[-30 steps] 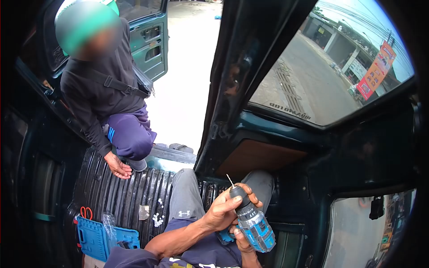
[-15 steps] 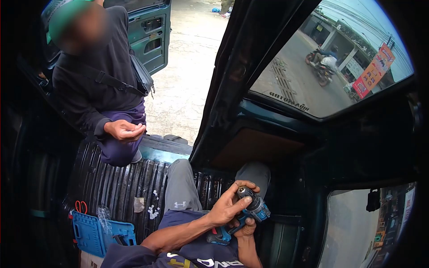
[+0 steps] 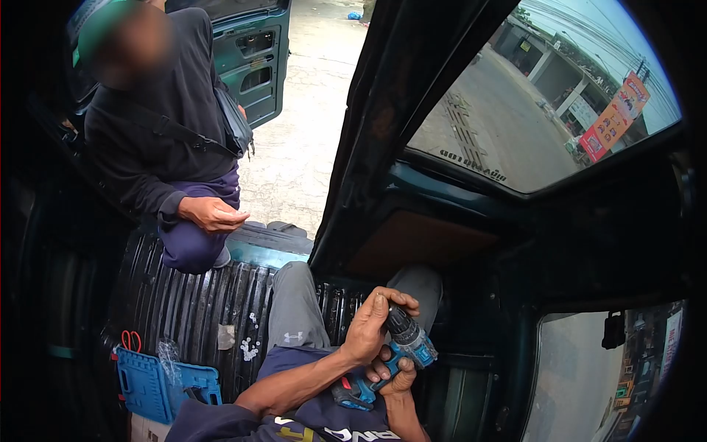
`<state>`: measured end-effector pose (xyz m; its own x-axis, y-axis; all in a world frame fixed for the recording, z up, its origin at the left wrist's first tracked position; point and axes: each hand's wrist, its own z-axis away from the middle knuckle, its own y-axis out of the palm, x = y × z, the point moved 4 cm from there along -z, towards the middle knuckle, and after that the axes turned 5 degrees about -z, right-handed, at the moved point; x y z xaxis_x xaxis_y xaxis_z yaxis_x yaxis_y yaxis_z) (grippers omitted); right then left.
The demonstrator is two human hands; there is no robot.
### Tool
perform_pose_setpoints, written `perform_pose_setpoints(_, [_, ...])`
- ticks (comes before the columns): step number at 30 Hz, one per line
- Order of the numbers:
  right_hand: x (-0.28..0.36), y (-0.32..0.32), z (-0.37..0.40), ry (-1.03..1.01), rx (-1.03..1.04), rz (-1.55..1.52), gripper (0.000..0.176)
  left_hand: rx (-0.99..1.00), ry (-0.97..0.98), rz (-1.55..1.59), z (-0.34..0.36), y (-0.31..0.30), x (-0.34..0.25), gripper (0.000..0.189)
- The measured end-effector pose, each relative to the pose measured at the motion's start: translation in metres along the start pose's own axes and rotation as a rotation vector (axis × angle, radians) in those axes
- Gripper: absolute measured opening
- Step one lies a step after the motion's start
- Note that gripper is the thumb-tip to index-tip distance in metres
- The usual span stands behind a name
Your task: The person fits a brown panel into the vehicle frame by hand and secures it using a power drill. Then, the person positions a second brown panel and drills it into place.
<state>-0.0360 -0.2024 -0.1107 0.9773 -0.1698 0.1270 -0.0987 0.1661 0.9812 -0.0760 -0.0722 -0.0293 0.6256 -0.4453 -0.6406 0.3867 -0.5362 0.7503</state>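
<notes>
My left hand point(image 3: 364, 335) curls closed over the black chuck point(image 3: 400, 322) of a blue-and-black plastic cordless drill point(image 3: 416, 352), its front end partly hidden there; my right hand point(image 3: 396, 377) grips the tool lower down, above my lap point(image 3: 291, 359). A dark cloth sleeve point(image 3: 210, 423) cuts off one corner of the moulded blue plastic case point(image 3: 141, 379) on the ribbed black floor point(image 3: 199, 295). Reversed dark window lettering point(image 3: 473, 166) is hard to read.
</notes>
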Motion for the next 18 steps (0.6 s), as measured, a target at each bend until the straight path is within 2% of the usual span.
perform_pose_setpoints(2, [0.0, -0.005, -0.001, 0.006, 0.002, -0.004, 0.036, -0.055, 0.072, -0.038, -0.003, 0.0, 0.003, 0.035])
perform_pose_setpoints(9, [-0.003, -0.002, -0.003, 0.021, 0.001, -0.013, 0.037, -0.061, 0.186, -0.132, -0.009, 0.001, 0.003, 0.035])
perform_pose_setpoints(11, [-0.002, -0.002, -0.002, 0.025, -0.002, -0.013, 0.037, -0.135, 0.237, -0.132, -0.01, 0.002, 0.001, 0.037])
perform_pose_setpoints(14, [-0.004, -0.003, -0.002, 0.036, -0.037, -0.018, 0.036, -0.211, 0.265, -0.227, -0.013, 0.005, -0.001, 0.037])
perform_pose_setpoints(18, [-0.003, 0.0, -0.006, 0.037, -0.064, 0.05, 0.033, -0.263, 0.269, -0.157, -0.025, 0.006, -0.005, 0.037])
